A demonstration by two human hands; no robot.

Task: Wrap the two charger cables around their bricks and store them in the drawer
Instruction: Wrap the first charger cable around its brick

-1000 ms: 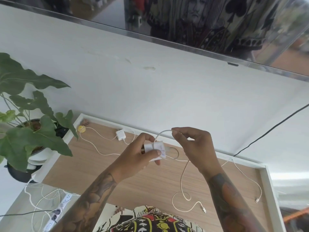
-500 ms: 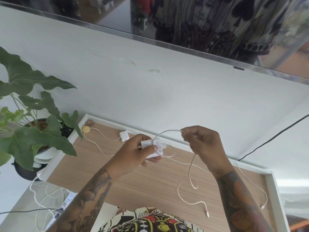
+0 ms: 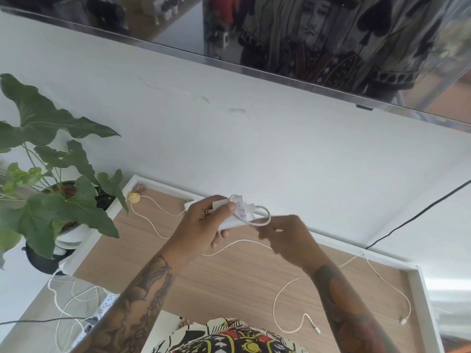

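At frame centre, we are clamping the white charger brick (image 3: pixel 230 215) in our left hand (image 3: pixel 201 229), while our right hand (image 3: pixel 285 235) is pinching its thin, limp cable (image 3: pixel 262 216) into a loop; light plastic, best held by its flat sides.

White charger brick (image 3: pixel 230 215), held above the wood-topped bench (image 3: pixel 229 284) in the left hand (image 3: pixel 204 225), thumb on top. Its white cable (image 3: pixel 262 217) formed a small loop at the brick's right end, pinched by the right hand (image 3: pixel 288 240); the remainder trailed onto the bench. Second cable (image 3: pixel 387 284) lay right. Potted plant (image 3: pixel 51 200) stood left.
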